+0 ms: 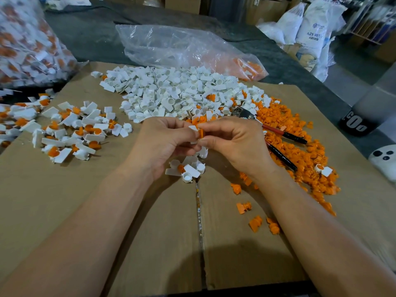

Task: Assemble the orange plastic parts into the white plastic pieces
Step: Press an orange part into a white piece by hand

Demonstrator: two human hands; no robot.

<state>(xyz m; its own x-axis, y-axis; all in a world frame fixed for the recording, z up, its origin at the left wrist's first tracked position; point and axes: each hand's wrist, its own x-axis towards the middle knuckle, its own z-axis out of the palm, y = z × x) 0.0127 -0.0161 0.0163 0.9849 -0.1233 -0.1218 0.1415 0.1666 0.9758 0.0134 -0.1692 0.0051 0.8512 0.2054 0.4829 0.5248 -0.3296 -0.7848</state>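
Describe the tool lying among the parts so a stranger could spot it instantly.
Start at the cardboard sheet and find the orange pile on its right side. At that pile's left edge, just beyond the right hand, lie the pliers. They are the only metal thing there, with long red-and-black handles among small plastic bits.

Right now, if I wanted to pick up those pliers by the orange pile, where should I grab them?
Probably take the pliers by their two sleeved handles, coming from above on the right. The handles lie splayed and exposed on top of the orange parts, while the metal head is wedged among the white pieces, just behind the right hand.
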